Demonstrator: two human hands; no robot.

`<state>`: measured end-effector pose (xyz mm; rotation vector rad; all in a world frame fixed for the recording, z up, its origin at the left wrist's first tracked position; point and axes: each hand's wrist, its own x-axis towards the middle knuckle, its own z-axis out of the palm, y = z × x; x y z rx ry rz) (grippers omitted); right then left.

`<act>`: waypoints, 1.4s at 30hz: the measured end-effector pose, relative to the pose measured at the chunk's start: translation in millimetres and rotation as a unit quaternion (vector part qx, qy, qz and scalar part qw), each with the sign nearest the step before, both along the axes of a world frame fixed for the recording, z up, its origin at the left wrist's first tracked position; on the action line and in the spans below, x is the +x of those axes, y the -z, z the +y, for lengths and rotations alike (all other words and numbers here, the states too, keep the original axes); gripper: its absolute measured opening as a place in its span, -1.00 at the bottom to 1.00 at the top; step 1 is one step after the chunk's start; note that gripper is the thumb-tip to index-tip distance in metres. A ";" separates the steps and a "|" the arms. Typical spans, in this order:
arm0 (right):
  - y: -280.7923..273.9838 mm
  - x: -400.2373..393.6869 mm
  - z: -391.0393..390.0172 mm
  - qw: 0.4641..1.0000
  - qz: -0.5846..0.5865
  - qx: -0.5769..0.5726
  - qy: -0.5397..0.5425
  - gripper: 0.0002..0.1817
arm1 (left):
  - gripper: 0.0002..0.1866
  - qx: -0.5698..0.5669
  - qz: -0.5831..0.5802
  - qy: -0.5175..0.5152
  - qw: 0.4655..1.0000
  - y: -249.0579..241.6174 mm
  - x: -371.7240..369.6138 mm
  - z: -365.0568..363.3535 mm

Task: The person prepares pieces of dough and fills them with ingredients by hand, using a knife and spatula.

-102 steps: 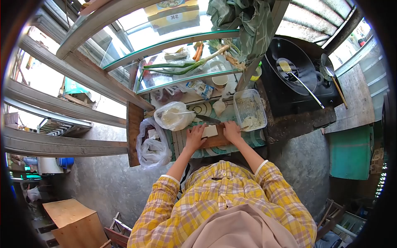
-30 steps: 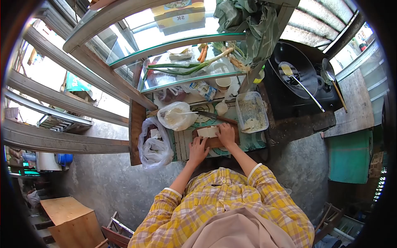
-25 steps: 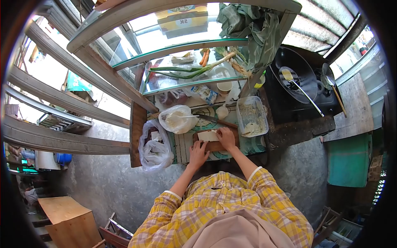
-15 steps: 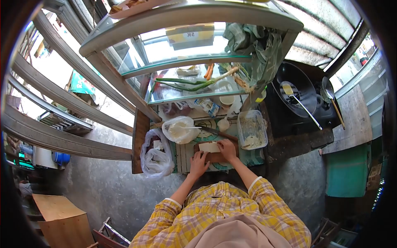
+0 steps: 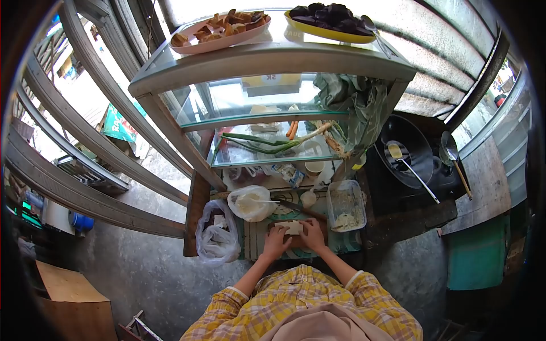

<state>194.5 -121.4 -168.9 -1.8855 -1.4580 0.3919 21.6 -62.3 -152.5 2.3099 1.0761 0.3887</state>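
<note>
On a small brown wooden board (image 5: pixel 298 242) lies a pale, flat rectangular piece of food (image 5: pixel 291 228), perhaps a folded wrapper; its kind is not clear. My left hand (image 5: pixel 276 242) grips its left end with curled fingers. At its right end is my right hand (image 5: pixel 311 235), fingers bent over the edge and thumb at the near side. Just beyond the board a knife (image 5: pixel 307 212) lies slanted. A white plastic bag with pale contents and a spoon (image 5: pixel 250 203) stands behind my left hand. Right of the board sits a clear plastic container (image 5: pixel 346 206) with pale crumbs.
A clear plastic bag (image 5: pixel 218 236) hangs over the counter's left edge. A glass case holds spring onions (image 5: pixel 267 142). On its top stand a pink tray (image 5: pixel 222 38) and a yellow tray (image 5: pixel 330 34) of food. A wok (image 5: pixel 406 153) with a spatula sits on the stove at right.
The view has tilted upward, bringing the trays on the case into sight. My hands have come closer together, and less of the pale piece shows between them.
</note>
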 end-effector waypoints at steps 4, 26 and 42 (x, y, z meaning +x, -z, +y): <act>-29.4 -3.0 -3.4 0.991 0.100 -0.063 -0.065 -0.66 | -0.66 -0.147 -0.021 -0.002 0.989 -28.2 7.8 19.0; -78.3 -19.1 52.7 0.463 0.839 -0.063 -0.280 -0.30 | -0.52 0.161 -0.268 0.114 0.943 -147.0 48.2 1.1; -116.0 -46.4 -5.8 0.940 0.307 -0.002 -0.148 -0.42 | -0.32 -0.681 -0.316 -0.144 0.645 -71.9 35.1 14.5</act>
